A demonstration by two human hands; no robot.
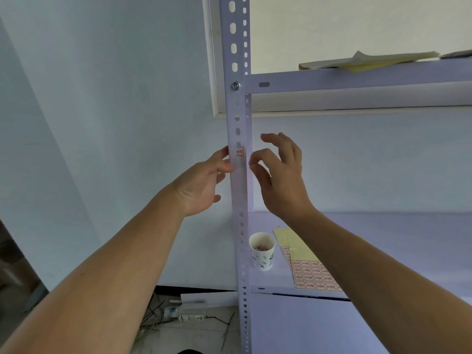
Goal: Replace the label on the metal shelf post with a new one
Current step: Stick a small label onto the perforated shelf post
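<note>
At the centre of the frame, a small red-and-white paper label [240, 151] sticks to the pale perforated metal shelf post [240, 195]. My left grip [204, 180] rests its fingertips on the post's left edge. My right grip [279, 175] hovers just right of it, loosely curled and empty. The label looks thin and likely to tear, so I'd lift a corner with a nail.

Pale blue wall [102, 98], cluttered floor [199, 335]
</note>
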